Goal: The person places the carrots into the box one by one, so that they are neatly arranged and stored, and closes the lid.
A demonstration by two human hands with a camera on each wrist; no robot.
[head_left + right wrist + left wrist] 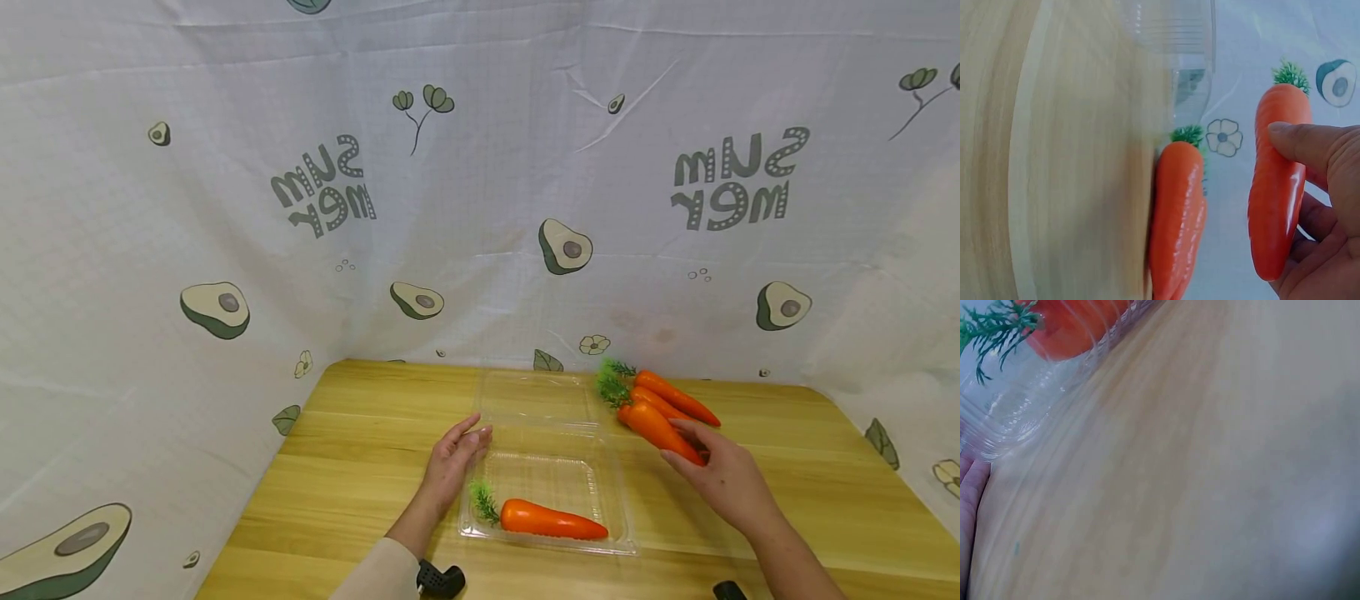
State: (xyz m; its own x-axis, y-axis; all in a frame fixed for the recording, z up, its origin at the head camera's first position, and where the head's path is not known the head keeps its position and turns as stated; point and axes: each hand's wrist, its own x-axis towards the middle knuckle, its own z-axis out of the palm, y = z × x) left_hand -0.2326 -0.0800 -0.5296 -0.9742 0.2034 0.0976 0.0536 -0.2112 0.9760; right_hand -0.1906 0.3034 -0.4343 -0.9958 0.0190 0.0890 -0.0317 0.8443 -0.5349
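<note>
One carrot [553, 520] lies in the clear box [542, 479], the left hand [452, 462] relaxed alongside. The right hand [726, 479] grips a second carrot [1272, 194]; unboxed carrots [677, 397] lie on the surface [360, 467].

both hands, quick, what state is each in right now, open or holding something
Left hand: open, beside the clear plastic container, holding nothing.
Right hand: holding an orange carrot between thumb and fingers.

Printed-cloth booth [480, 183] around wooden table [360, 450]
</note>
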